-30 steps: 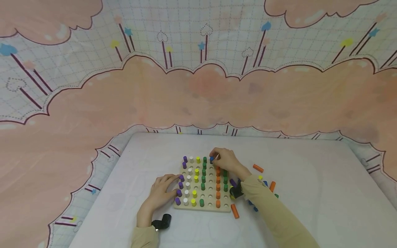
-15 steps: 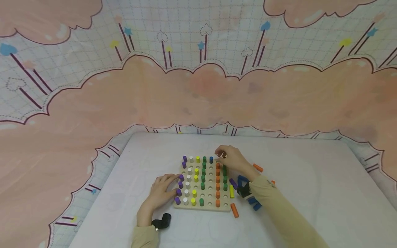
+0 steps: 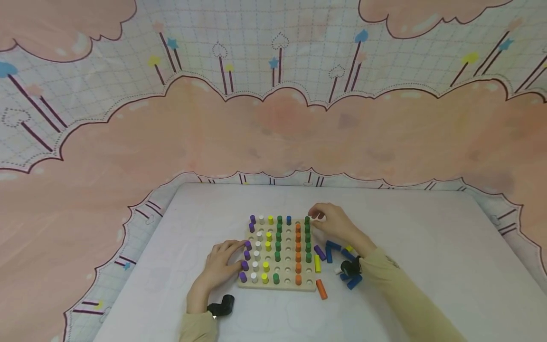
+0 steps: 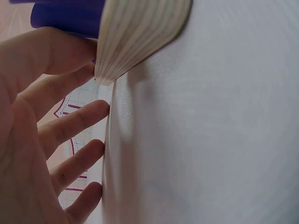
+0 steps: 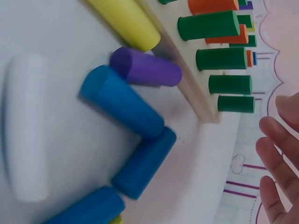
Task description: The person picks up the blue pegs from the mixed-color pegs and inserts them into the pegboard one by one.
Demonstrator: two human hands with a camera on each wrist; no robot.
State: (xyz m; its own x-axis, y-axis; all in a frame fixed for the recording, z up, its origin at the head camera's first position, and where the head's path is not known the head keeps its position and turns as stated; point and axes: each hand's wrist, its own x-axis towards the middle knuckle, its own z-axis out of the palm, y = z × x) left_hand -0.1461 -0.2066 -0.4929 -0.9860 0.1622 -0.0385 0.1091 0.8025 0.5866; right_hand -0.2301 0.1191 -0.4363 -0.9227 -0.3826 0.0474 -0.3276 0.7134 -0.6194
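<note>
A wooden pegboard stands on the white table, with columns of purple, white, yellow, green, blue and orange pegs upright in its holes. My left hand rests at its left side, thumb and index fingertip at the board's edge by the purple pegs; its other fingers are spread. Near the far right corner, my right hand hovers beside the last green peg, with relaxed fingers and nothing held. A single blue peg stands in the far row.
Loose pegs lie right of the board: a purple peg, a yellow peg, a white peg, several blue pegs and an orange peg. A patterned curtain hangs behind the table.
My right hand has let go of the blue peg in the far row and moved right, past the board's far right corner. My left hand has stayed at the board's left edge.
</note>
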